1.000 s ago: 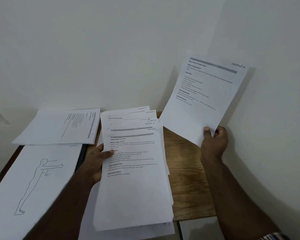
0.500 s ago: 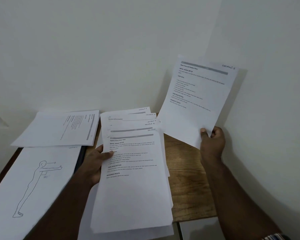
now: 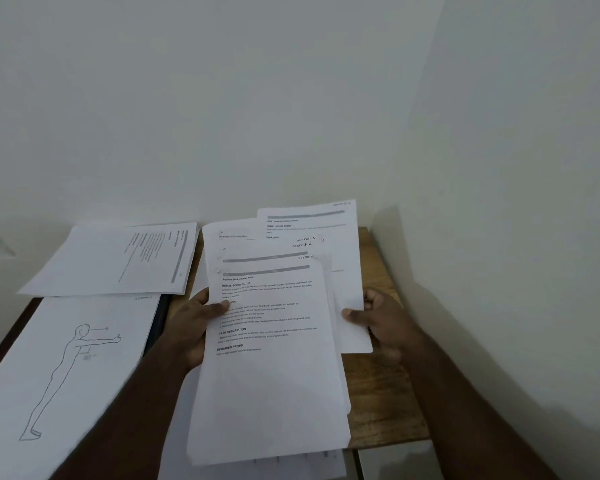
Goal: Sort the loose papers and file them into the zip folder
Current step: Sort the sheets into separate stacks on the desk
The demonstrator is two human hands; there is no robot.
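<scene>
Head view: single white printed sheet (image 3: 347, 285), raised high against the wall 1 s ago, now lowered and slid behind the fanned stack of white printed pages (image 3: 271, 358), so sorting nearly joins 1 more page. Right hand (image 3: 378, 323) pinching that sheet's lower edge, thumb on top. Left hand (image 3: 198, 323) clamped on the stack's left edge, thumb across the text. Zip folder not identifiable.

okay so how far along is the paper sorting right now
Partly sorted: the left hand holds a fanned stack, and the right hand is tucking one sheet behind it. The figure drawing and another printed page lie unsorted. No filing yet.
</scene>
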